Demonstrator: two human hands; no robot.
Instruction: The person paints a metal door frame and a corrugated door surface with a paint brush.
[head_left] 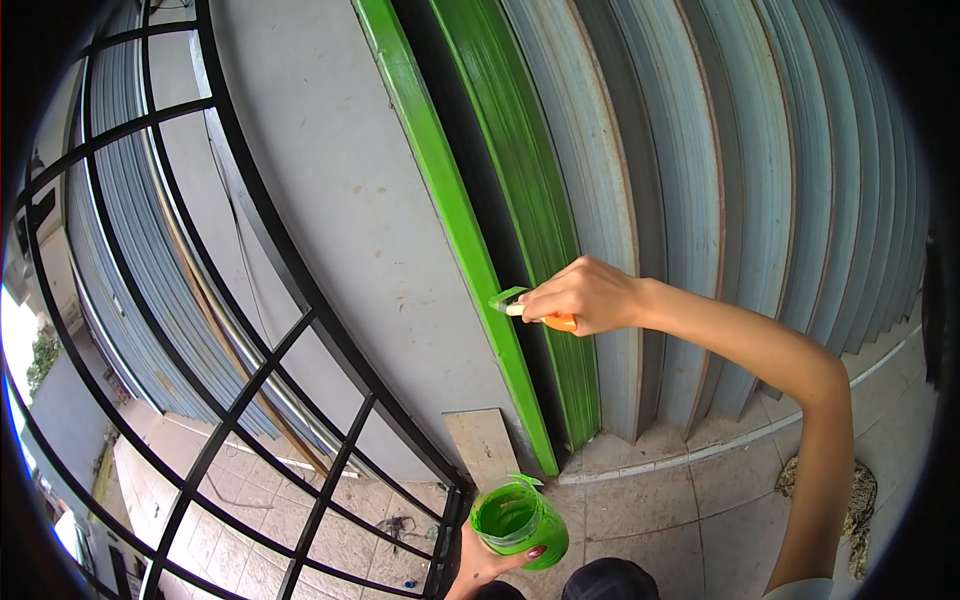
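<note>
My right hand (585,295) is closed round a paintbrush (513,303) with a pale and orange handle. Its green-coated bristles are at the bright green edge strip (440,205) of a folding metal shutter. Beside that strip, across a dark gap, runs a green panel (535,200) with streaky paint. At the bottom centre my left hand (485,565) holds a jar of green paint (508,517) upright, its mouth open and its rim smeared with green.
Unpainted grey shutter folds (690,200) fill the right side. A black metal grille (300,335) stands at the left beside a pale wall (330,180). A small board (482,442) leans at the wall's foot. A mottled cloth (858,505) lies on the tiled floor at the right.
</note>
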